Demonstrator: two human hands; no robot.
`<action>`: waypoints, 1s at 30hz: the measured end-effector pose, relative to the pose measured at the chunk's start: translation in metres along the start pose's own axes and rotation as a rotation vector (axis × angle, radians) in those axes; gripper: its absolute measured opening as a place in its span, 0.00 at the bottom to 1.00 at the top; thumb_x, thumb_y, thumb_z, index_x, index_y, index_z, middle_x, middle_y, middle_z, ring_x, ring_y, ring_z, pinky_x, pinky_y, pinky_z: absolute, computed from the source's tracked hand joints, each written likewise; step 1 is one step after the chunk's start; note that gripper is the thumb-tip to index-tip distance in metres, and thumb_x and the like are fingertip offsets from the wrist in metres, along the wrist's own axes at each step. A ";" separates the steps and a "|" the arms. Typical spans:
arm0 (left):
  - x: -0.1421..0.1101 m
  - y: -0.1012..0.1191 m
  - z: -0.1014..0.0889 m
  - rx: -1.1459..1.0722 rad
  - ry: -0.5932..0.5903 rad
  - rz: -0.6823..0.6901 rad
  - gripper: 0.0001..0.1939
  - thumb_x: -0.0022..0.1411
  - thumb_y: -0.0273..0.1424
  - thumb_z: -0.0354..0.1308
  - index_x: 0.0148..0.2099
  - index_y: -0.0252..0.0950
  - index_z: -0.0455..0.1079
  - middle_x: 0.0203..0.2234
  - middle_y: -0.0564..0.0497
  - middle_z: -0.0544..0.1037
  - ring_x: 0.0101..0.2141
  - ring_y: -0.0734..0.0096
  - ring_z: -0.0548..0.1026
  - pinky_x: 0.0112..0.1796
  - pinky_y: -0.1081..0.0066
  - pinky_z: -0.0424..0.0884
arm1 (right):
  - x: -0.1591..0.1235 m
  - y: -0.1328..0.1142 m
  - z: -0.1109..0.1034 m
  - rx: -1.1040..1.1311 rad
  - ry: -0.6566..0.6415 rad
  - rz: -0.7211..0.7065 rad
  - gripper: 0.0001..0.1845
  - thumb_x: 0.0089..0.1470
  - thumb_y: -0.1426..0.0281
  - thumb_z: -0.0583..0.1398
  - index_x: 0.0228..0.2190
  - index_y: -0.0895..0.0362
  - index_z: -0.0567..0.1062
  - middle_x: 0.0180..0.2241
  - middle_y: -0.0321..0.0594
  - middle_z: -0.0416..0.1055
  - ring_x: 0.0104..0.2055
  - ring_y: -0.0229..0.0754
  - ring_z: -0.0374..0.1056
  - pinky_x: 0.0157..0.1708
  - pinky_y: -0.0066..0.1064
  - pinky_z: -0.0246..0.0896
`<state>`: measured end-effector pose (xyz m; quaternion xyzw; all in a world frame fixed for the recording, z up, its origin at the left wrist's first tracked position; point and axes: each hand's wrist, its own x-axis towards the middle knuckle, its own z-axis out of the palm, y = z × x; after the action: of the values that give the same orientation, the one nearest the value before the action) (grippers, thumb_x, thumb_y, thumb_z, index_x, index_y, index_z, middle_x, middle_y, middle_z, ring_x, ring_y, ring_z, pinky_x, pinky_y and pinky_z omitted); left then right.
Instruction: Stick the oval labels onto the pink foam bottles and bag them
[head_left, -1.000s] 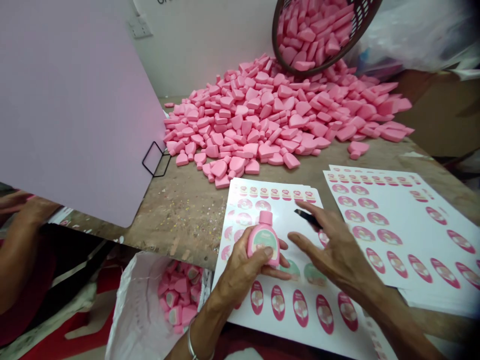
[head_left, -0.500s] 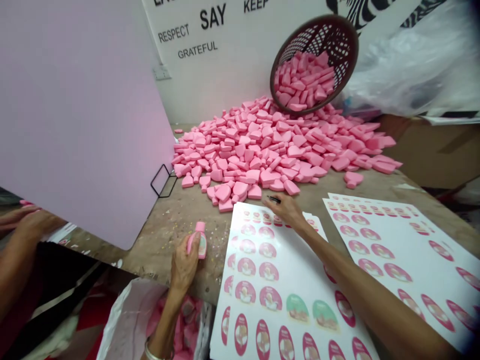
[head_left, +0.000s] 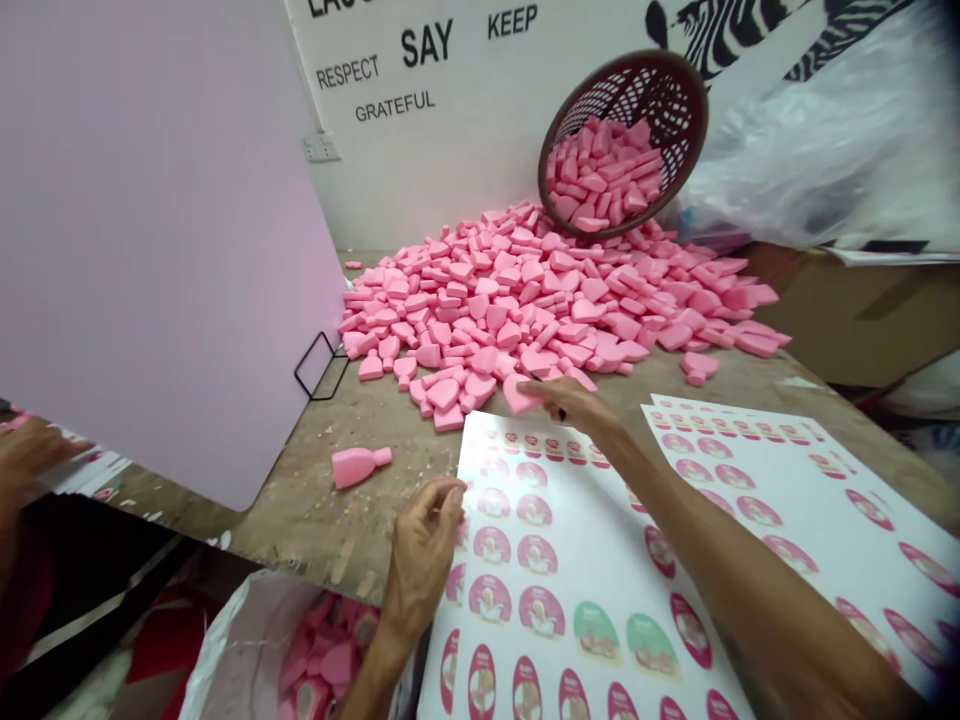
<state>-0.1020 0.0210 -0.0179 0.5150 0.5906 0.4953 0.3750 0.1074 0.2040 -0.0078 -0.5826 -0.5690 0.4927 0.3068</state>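
Left hand (head_left: 424, 548) at the left edge of a label sheet (head_left: 592, 560), fingers loosely curled, open, gripping nothing; a pink bottle (head_left: 358, 466) lies on its side on the worn table (head_left: 360, 540) just beyond, above a white sack (head_left: 240, 640) of pink moulded pieces. Right hand (head_left: 566, 405) reaches past the sheet, fingers closed on a pink piece (head_left: 523, 396) at the foot of the heap (head_left: 525, 300). Farther off, a second label sheet (head_left: 772, 480) lies right, and a tilted brown basket (head_left: 622, 140) of pieces leans on the heap.
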 end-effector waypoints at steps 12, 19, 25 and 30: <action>-0.039 0.021 0.066 -0.649 -0.169 -0.369 0.20 0.61 0.42 0.58 0.48 0.32 0.69 0.44 0.40 0.76 0.39 0.63 0.78 0.40 0.67 0.74 | -0.174 0.038 0.013 0.054 -0.065 -0.097 0.20 0.55 0.51 0.56 0.33 0.55 0.72 0.33 0.37 0.72 0.34 0.40 0.65 0.36 0.31 0.58; -0.052 0.006 0.050 -0.460 -0.088 -0.433 0.21 0.59 0.46 0.57 0.42 0.31 0.67 0.38 0.41 0.78 0.25 0.71 0.76 0.27 0.70 0.75 | -0.195 0.086 0.002 -0.394 0.319 -0.221 0.14 0.59 0.58 0.52 0.31 0.54 0.69 0.30 0.40 0.72 0.32 0.43 0.66 0.34 0.35 0.59; -0.060 0.022 0.050 -0.281 -0.276 -0.386 0.19 0.61 0.45 0.55 0.43 0.33 0.68 0.31 0.45 0.80 0.25 0.69 0.78 0.29 0.72 0.74 | -0.196 0.088 -0.003 -0.582 0.381 -0.357 0.10 0.59 0.63 0.54 0.31 0.54 0.70 0.30 0.39 0.72 0.33 0.43 0.66 0.36 0.36 0.58; -0.085 0.023 0.068 -0.309 -0.527 -0.480 0.23 0.62 0.48 0.52 0.49 0.33 0.65 0.26 0.46 0.79 0.26 0.66 0.78 0.28 0.71 0.74 | -0.228 0.105 -0.021 -0.765 0.468 -0.465 0.06 0.59 0.66 0.56 0.34 0.55 0.71 0.31 0.41 0.73 0.34 0.44 0.66 0.38 0.37 0.57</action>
<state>-0.0159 -0.0496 -0.0169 0.4092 0.4959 0.3273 0.6925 0.1946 -0.0294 -0.0460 -0.6061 -0.7394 0.0237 0.2921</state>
